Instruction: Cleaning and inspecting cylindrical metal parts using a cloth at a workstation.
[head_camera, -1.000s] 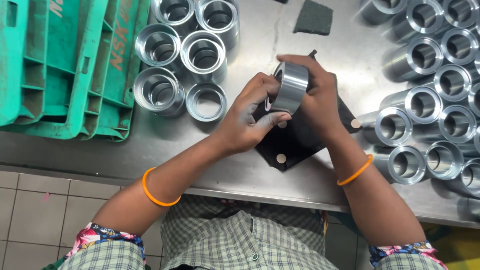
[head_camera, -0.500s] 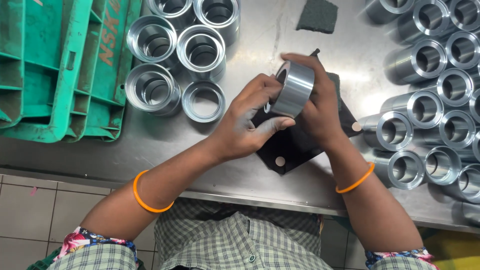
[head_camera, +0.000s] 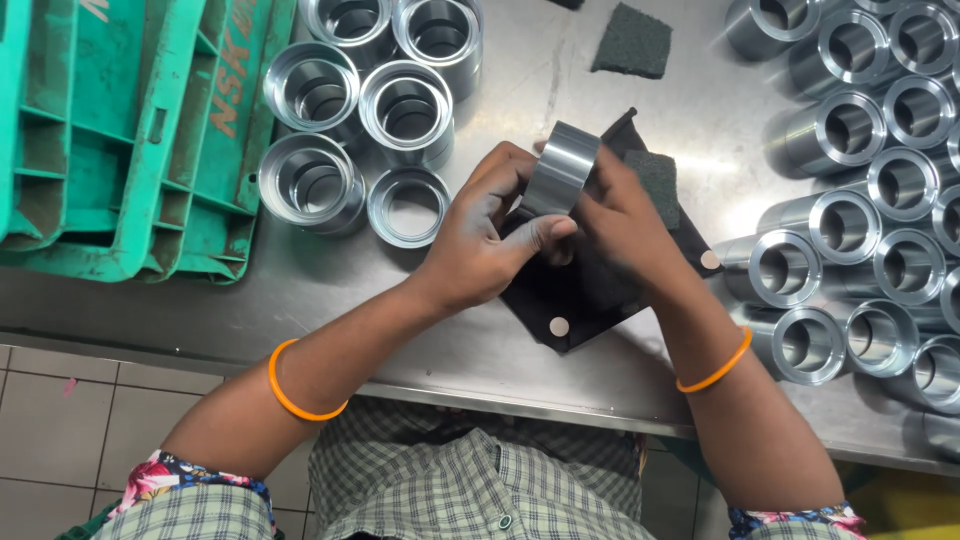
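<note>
Steel ring (head_camera: 560, 168) we are gripping in both hands, left hand (head_camera: 480, 240), right hand (head_camera: 625, 225), above black mat (head_camera: 575, 300) near surface (head_camera: 520, 90) front edge

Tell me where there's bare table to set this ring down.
Bare steel table lies along the near edge, between the green crate and the black mat. A second patch lies beyond the hands, around the loose grey pad. Crowded: the left ring cluster and right sleeve rows. Both hands hold the ring.
</note>
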